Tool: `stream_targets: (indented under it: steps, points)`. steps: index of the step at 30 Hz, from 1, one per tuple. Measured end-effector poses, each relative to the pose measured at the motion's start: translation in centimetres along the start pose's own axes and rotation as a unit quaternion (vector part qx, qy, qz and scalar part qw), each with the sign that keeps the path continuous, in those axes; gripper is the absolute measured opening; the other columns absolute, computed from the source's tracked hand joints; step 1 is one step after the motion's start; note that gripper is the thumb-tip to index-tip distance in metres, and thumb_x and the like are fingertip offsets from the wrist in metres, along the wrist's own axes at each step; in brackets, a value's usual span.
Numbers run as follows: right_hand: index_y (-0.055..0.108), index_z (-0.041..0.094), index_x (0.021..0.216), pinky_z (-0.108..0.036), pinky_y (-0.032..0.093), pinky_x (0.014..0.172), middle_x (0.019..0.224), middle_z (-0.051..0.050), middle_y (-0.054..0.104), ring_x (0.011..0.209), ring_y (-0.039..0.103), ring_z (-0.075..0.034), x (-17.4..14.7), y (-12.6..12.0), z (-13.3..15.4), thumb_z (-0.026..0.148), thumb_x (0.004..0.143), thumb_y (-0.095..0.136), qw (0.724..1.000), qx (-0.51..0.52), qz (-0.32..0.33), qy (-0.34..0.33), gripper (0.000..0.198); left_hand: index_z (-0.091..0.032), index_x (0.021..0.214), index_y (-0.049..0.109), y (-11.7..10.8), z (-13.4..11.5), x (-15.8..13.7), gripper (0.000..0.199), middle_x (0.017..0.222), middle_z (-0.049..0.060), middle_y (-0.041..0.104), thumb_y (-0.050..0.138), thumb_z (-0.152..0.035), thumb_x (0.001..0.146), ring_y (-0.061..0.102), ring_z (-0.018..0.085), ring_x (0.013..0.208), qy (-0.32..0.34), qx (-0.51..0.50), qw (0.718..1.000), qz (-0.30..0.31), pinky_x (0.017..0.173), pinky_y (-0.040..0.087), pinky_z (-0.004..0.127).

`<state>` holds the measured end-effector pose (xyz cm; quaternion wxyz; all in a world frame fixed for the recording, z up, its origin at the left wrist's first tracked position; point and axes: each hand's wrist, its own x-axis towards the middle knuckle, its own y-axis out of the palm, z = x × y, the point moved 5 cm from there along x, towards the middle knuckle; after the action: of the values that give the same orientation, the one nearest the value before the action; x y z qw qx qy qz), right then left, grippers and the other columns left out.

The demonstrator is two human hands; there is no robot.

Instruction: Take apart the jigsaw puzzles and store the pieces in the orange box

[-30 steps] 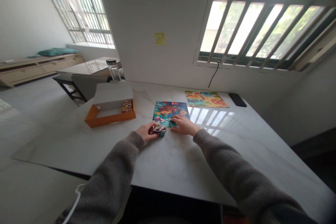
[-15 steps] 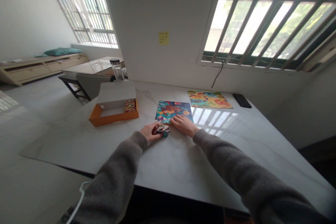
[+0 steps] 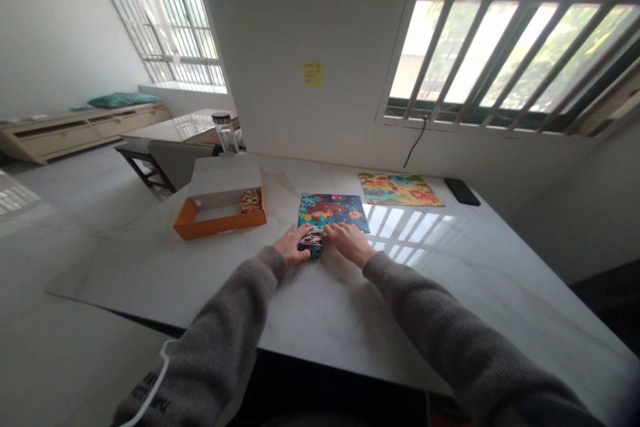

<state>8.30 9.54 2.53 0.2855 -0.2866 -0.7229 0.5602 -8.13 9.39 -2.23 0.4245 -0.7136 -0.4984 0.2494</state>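
Note:
My left hand (image 3: 295, 245) is wrapped round the left side of a stack of puzzle pieces (image 3: 313, 247) on the table, thumb at the near side and fingers over the far side. Close by on the right, my right hand (image 3: 347, 241) has its fingers curled together at the near edge of a dark blue picture puzzle (image 3: 334, 208) with cartoon animals. Whatever is under its fingertips is hidden. The puzzle lies flat just beyond both hands.
An orange box (image 3: 220, 224) with its lid raised holds another stack of pieces (image 3: 251, 201) at the left. Toward the wall lie a yellow animal picture (image 3: 400, 189) and a black phone (image 3: 462, 191). A clear bottle (image 3: 227, 135) stands past the box.
My left hand has shifted slightly forward and right, its fingers now reaching over the far side of the stack. My right hand's fingers have curled in and moved a little nearer the stack.

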Motion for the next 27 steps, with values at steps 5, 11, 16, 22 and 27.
stream_targets:
  steps: [5, 11, 16, 22, 27]
  points:
    - [0.057, 0.017, 0.111, -0.031, 0.046, 0.075, 0.105, -0.014, 0.066, 0.093, 0.062, -0.024, -0.5, 0.0, 0.4, 0.018, 0.1, 0.034, 0.999, -0.011, -0.003, -0.034, 0.024, -0.011, 0.148, 0.036, -0.6, -1.2, -0.4, 0.084, 0.151, 0.015, 0.043, 0.059, -0.024, 0.069, 0.036, 0.035, 0.141, 0.038, -0.011, 0.999, 0.0, 0.122, 0.013, 0.052]
    - [0.058, 0.018, 0.099, -0.029, 0.044, 0.072, 0.094, -0.01, 0.068, 0.09, 0.064, -0.023, -1.2, 0.1, -1.8, 0.016, 0.096, 0.042, 0.989, 0.128, -0.067, -0.018, 0.016, -0.014, 0.144, 0.043, -0.5, -1.1, -0.4, 0.08, 0.151, 0.015, 0.043, 0.059, -0.025, 0.067, 0.027, 0.037, 0.145, 0.04, -0.006, 0.999, 0.029, 0.121, 0.007, 0.057]
    - [0.057, 0.017, 0.085, -0.028, 0.048, 0.063, 0.076, -0.006, 0.067, 0.064, 0.063, -0.016, -2.6, 0.5, -4.6, 0.027, 0.094, 0.042, 0.834, 0.524, -0.124, 0.12, 0.02, -0.014, 0.118, 0.057, -2.1, -0.8, -1.2, 0.051, 0.12, 0.012, 0.065, 0.056, -0.032, 0.07, 0.06, 0.031, 0.111, 0.021, -0.128, 0.989, -0.065, 0.101, 0.044, 0.045]
    - [0.057, 0.017, 0.095, -0.028, 0.05, 0.053, 0.063, 0.002, 0.058, 0.048, 0.055, -0.013, -5.3, 0.9, -2.5, 0.041, 0.091, 0.049, 0.613, 0.775, -0.09, 0.124, 0.026, -0.017, 0.092, 0.048, -2.0, -2.5, -1.4, 0.032, 0.08, 0.001, 0.064, 0.06, -0.041, 0.074, 0.064, 0.016, 0.07, -0.01, -0.343, 0.931, -0.127, 0.065, 0.05, 0.027]
    - [0.065, 0.021, 0.118, -0.028, 0.049, 0.065, 0.077, -0.004, 0.062, 0.066, 0.059, -0.016, -6.8, -1.0, -1.9, 0.035, 0.099, 0.042, 0.861, 0.443, -0.23, 0.095, 0.032, -0.018, 0.095, 0.041, 0.5, -3.3, -0.6, 0.05, 0.067, -0.002, 0.061, 0.07, -0.052, 0.071, 0.06, 0.013, 0.046, -0.074, -0.471, 0.876, -0.071, 0.04, 0.039, 0.02]
